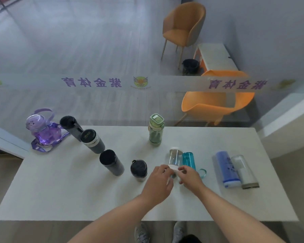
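A clear bottle (175,157) with white ends lies on the white table (77,190). Both hands meet at its near white cap (173,167). My left hand (159,183) curls round the cap from the left. From the right, my right hand (191,178) pinches the same cap with its fingertips. A teal bottle (189,160) with a loop handle lies right beside the clear one, partly hidden by my right hand.
A small dark cup (139,170) and three dark flasks (112,162) stand in a diagonal row at left. A purple jug (42,128) sits at the far left corner, a green bottle (156,130) at the back. A blue bottle (226,169) and a white one (244,171) lie at right.
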Tool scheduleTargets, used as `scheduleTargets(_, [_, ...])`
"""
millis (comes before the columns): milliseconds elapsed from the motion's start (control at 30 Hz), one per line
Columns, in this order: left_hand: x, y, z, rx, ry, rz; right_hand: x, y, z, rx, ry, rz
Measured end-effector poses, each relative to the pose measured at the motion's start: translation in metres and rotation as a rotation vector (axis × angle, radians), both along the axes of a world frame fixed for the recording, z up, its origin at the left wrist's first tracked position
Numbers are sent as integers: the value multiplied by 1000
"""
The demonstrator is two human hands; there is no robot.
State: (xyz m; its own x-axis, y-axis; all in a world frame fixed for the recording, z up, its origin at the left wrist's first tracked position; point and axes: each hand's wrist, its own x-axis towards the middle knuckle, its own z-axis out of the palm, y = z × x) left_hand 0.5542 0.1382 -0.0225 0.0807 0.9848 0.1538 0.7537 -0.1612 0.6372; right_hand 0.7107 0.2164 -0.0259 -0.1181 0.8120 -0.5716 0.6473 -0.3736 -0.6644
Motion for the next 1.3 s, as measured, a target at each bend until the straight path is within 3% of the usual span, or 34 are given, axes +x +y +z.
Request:
scheduleTargets(133, [18, 12, -29, -271, -103, 213, 18, 9, -10, 67, -104, 71])
scheduleTargets(267, [31, 37, -54, -498, -260, 453, 16, 30, -25, 129, -231, 297])
scheduleTargets(400, [35, 56, -89, -631, -295, 524, 7, 42, -51, 108, -339, 456])
scheduleTargets(567, [44, 59, -102, -596, -443, 587, 5, 48, -70, 72, -305, 364])
scheduleTargets(800, [53, 40, -66, -511, -412, 579, 18, 43, -55, -20, -202, 270])
scheduleTargets(1100, [42, 21, -25, -340, -74, 365, 16, 26, -23, -160, -65, 88])
scheduleTargets(1300, [35, 27, -24, -402, 55, 265, 15, 23, -18, -171, -28, 69])
